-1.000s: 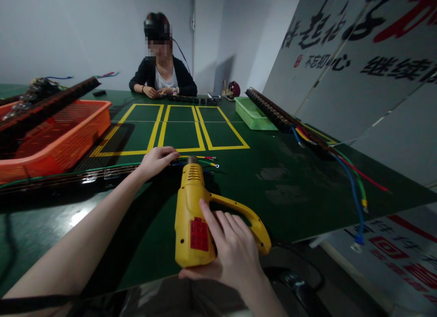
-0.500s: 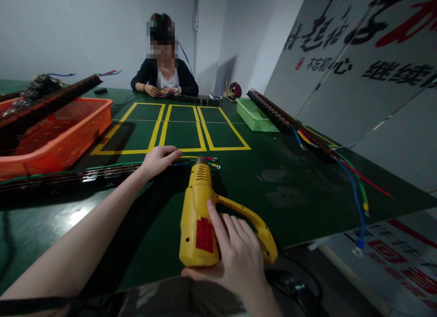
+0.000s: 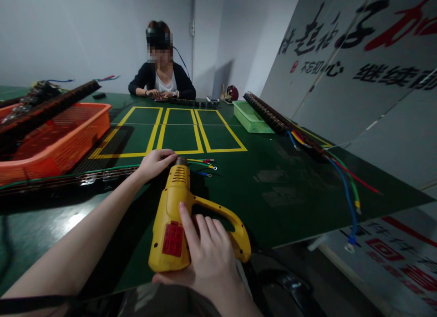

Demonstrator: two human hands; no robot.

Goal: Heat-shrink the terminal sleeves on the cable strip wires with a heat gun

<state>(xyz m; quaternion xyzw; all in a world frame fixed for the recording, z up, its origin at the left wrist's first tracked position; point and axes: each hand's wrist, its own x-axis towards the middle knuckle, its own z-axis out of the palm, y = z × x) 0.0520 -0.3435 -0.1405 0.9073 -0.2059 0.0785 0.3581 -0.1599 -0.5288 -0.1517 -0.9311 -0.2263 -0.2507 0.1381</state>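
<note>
My right hand [image 3: 208, 253] is wrapped round a yellow heat gun [image 3: 172, 217] with a red label. Its metal nozzle [image 3: 181, 161] points away from me, close beside the fingers of my left hand [image 3: 155, 164]. Those fingers are closed on the end of a long dark wire harness [image 3: 112, 175] lying on the green table. Beyond the nozzle, red, yellow-green and blue leads [image 3: 203, 164] with ring terminals stick out to the right.
An orange basket [image 3: 99, 126] holding dark harnesses is at the left. A green basket [image 3: 252, 119] and another harness [image 3: 273, 119] with hanging leads are at the right. Across the table [image 3: 280, 194] sits a person [image 3: 164, 80].
The heat gun, in my right hand, has moved left, and its nozzle is now nearer my left fingers. More of the blue lead shows. The view has shifted slightly.
</note>
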